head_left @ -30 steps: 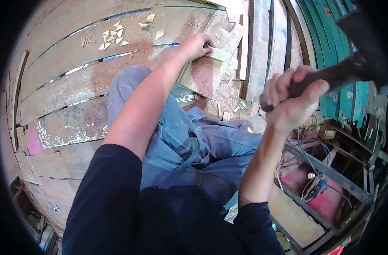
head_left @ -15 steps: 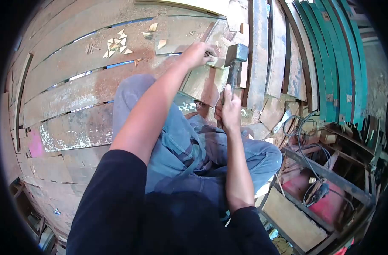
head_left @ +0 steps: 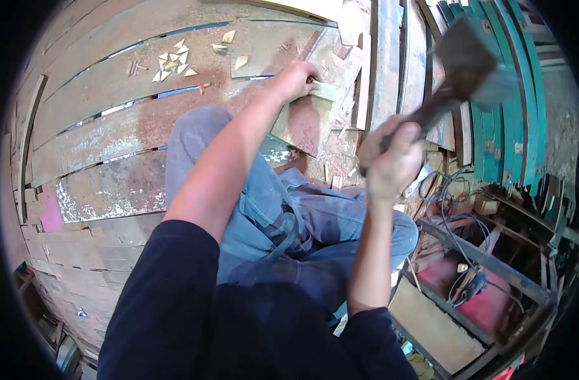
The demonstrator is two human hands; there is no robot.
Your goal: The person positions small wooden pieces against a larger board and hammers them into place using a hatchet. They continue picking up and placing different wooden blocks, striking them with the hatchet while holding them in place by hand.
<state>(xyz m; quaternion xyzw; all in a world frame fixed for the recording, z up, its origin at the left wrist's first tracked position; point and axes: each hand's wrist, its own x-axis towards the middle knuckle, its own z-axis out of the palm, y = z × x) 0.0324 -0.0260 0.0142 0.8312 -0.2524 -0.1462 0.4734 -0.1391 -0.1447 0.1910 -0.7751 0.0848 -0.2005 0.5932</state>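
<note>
My left hand [head_left: 295, 82] is closed around the near end of a small pale wood block [head_left: 325, 92], holding it down on a worn board [head_left: 305, 126]. Raised to the right is a hatchet [head_left: 470, 60] with a heavy dark metal head, smeared by motion. Its handle is gripped in my right hand [head_left: 394, 155], thumb along the shaft. Wood chips [head_left: 343, 130] are scattered on the surface right of the block. To the left lies a small heap of pale triangular wood pieces [head_left: 172, 63], with a few more single pieces [head_left: 241, 61] nearer the block.
Plank flooring [head_left: 99, 152] with gaps spreads to the left. Long boards [head_left: 383, 69] run along the right, beside curved green slats [head_left: 524, 95]. Cables [head_left: 451, 190] and a metal frame [head_left: 492, 253] with a red part inside stand at lower right, close to my right knee.
My right hand has lifted the hatchet up and to the right, away from the wood block. My left hand stays on the block. More chips show beside the board.
</note>
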